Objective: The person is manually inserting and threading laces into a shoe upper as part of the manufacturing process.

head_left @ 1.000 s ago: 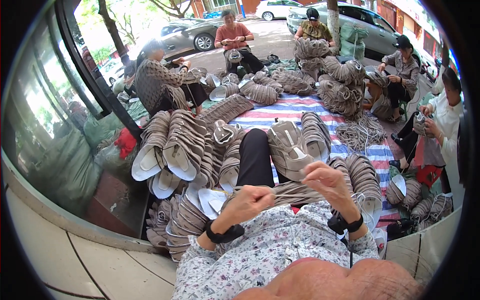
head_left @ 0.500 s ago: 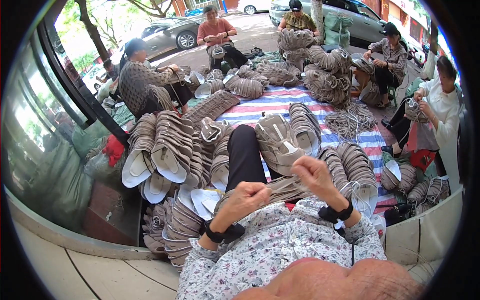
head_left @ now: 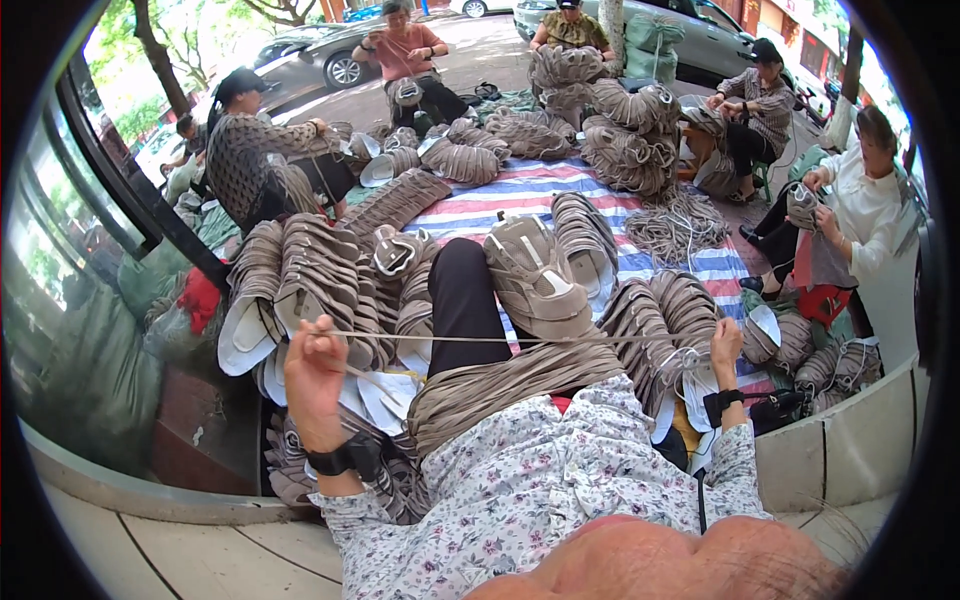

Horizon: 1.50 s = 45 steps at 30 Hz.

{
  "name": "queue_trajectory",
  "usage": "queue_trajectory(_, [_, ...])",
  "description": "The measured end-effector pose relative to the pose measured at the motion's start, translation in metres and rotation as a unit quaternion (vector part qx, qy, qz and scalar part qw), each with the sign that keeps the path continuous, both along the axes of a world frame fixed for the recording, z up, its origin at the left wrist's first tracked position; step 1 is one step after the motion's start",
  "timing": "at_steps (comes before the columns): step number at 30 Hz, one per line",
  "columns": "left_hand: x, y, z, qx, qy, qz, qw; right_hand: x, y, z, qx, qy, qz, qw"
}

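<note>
A thin grey-brown shoelace (head_left: 450, 338) is stretched nearly straight between my two hands, passing at the toe of a shoe upper. My left hand (head_left: 316, 378) pinches it at the left, fingers curled upward. At the right, my right hand (head_left: 727, 350) is closed on the lace. The grey-brown shoe upper (head_left: 540, 280) rests at my knee, toe toward me, with pale trim. Across my lap lies a thick bundle of matching laces (head_left: 510, 390). I cannot tell whether the stretched lace is threaded through the upper.
Stacked shoe uppers (head_left: 325, 265) stand to my left, with more rows (head_left: 675, 310) to my right. A loose lace pile (head_left: 680, 232) lies on the striped sheet (head_left: 590, 180). Several people sit around, handling uppers. A low tiled wall (head_left: 830, 440) curves behind me.
My hands have moved far apart, left hand leftward and right hand rightward, drawing the lace taut between them. The whole view has shifted slightly.
</note>
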<state>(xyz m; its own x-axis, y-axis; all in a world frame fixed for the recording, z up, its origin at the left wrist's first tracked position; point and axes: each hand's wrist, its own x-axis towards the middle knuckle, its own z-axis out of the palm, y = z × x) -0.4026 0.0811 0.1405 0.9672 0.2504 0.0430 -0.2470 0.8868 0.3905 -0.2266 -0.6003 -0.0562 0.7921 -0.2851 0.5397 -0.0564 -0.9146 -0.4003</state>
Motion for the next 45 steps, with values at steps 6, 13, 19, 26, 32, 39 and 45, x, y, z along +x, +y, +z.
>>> queue_trajectory(6, [-0.005,0.076,-0.021,0.003,0.013,0.079,0.997,-0.031,-0.037,-0.056,-0.002,0.065,-0.093,0.994])
queue_trajectory(13, [-0.009,0.077,-0.013,0.039,0.015,0.111,0.993,-0.040,-0.034,-0.064,-0.002,0.083,-0.058,0.995])
queue_trajectory(19, [0.001,0.002,0.018,0.188,0.016,0.080,0.979,-0.010,0.042,-0.001,0.148,0.139,0.171,0.964])
queue_trajectory(26, [0.066,-0.061,-0.023,0.297,0.066,-0.057,0.951,0.018,0.187,0.113,0.420,0.177,0.369,0.810])
queue_trajectory(32, [0.105,-0.118,-0.058,0.319,0.090,-0.196,0.923,0.039,0.262,0.156,0.373,0.214,0.463,0.775])
queue_trajectory(39, [0.126,-0.132,-0.078,0.365,0.099,-0.213,0.901,0.065,0.299,0.147,0.293,0.242,0.509,0.773])
queue_trajectory(45, [0.129,-0.122,-0.086,0.400,0.112,-0.199,0.888,0.075,0.305,0.144,0.213,0.230,0.504,0.805])
